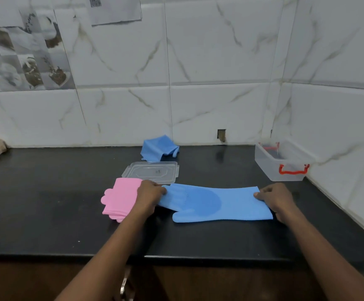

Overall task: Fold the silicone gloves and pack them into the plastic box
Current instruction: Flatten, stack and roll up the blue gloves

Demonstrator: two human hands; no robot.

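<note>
Fingers (159, 190) of the left hand (149, 195) are curled over the fingertip end of a long blue silicone glove (220, 203), gripping it. The right hand (275, 199) pinches the glove's cuff end, its thumb on top and the other fingers hidden beneath the edge. The glove lies flat and stretched across the black bench (46, 203) between the two hands. A darker round patch on its palm faces up, and its thumb points toward the near edge.

A folded pink silicone glove stack (121, 198) lies just left of the left hand, partly covered by the wrist. A clear, flat plastic lid (152, 172) rests on the bench just behind the pink stack and the left hand. A second blue silicone glove, folded (157, 148), sits farther back against the white marble-patterned tiled wall (220, 83).

A clear rectangular plastic box with red handles (283, 168) stands open in the bench's far right corner, close to the wall and well apart from the stretched glove.
</note>
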